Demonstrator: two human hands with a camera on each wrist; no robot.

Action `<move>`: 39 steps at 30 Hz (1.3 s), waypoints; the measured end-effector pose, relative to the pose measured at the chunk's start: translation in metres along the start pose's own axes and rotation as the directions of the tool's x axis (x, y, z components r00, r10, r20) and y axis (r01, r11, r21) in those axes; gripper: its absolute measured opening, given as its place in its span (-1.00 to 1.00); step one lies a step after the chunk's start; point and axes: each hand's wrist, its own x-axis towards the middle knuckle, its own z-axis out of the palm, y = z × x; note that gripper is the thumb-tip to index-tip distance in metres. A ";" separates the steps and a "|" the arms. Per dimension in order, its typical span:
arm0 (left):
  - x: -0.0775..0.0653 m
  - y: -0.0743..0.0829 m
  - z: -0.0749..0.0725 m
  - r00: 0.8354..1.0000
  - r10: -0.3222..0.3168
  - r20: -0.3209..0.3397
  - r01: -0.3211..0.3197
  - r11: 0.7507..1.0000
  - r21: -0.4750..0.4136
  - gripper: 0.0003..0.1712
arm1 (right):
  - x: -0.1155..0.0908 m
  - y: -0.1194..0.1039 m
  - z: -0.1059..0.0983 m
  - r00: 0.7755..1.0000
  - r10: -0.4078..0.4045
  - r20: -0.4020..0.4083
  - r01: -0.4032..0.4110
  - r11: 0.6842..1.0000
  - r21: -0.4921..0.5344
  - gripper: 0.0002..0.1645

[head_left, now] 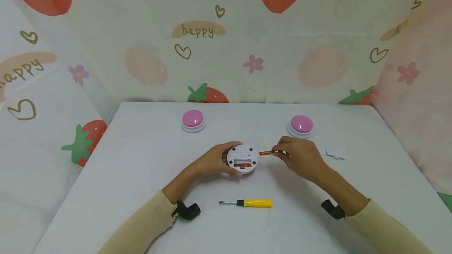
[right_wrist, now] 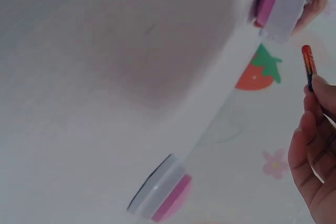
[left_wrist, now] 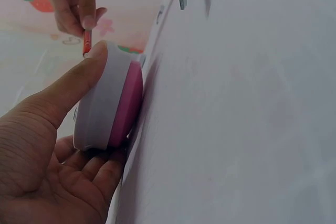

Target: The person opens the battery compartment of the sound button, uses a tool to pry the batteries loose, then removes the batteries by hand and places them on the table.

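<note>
My left hand (head_left: pixel 213 160) grips a round white push-button device (head_left: pixel 243 151) by its rim, its underside facing the head camera. In the left wrist view its pink dome (left_wrist: pixel 127 103) faces the table side. The battery compartment is uncovered, and a red battery (head_left: pixel 242 164) lies along its lower part. Just right of the device, my right hand (head_left: pixel 304 159) pinches a slim red and black battery (head_left: pixel 266 153) by its dark end. A gap separates this battery from the device. The right wrist view also shows the held battery (right_wrist: pixel 308 64) between thumb and fingers.
A yellow-handled screwdriver (head_left: pixel 257 203) lies on the white table (head_left: pixel 141 144) nearer the body. Two pink-topped buttons stand towards the back, a left button (head_left: pixel 192 119) and a right button (head_left: pixel 301 124). A small white cover (head_left: pixel 335 153) lies right of my right hand.
</note>
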 end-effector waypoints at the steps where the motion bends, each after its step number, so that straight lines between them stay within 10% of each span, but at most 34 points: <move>1: 0.000 0.000 0.000 1.000 0.000 -0.002 0.000 1.000 -0.003 0.09 | -0.002 0.004 -0.001 1.000 0.008 -0.002 -0.008 1.000 0.000 -0.75; 39: 0.002 -0.002 0.000 1.000 0.021 0.020 -0.020 0.997 -0.072 0.09 | -0.024 0.095 -0.004 0.988 0.105 0.111 -0.101 0.994 -0.040 -0.82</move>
